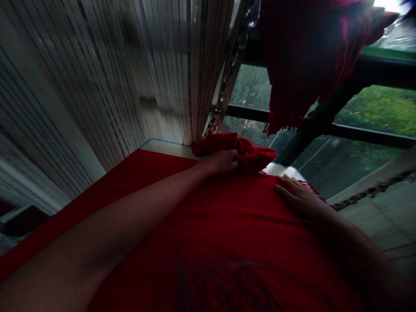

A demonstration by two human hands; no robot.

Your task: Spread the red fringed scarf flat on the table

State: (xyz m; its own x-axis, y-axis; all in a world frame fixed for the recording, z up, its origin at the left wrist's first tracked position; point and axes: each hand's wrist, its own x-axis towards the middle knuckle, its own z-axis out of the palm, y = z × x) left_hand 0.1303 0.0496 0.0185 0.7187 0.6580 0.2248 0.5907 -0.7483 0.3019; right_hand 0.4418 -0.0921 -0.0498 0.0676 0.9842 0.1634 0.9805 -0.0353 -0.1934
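Note:
A wide red cloth [208, 216] lies spread over a pale table [165, 148] with a blue rim. Fringe shows along its right edge. At the far end a bunched red cloth [256, 155] rests in a loose heap; whether it is part of the spread cloth I cannot tell. My left hand [225, 161] reaches across to the heap, its fingers curled closed against the near side and gripping the fabric. My right hand [294, 190] lies flat near the far right corner, fingers stretched out on the spread cloth beside its fringed edge.
Pale string curtains [156, 73] hang along the left and behind the table. Red fringed cloth [292, 69] hangs at the upper right before a dark-framed window [344, 128]. A beaded strand [221, 104] drops beside the curtain. The scene is dim.

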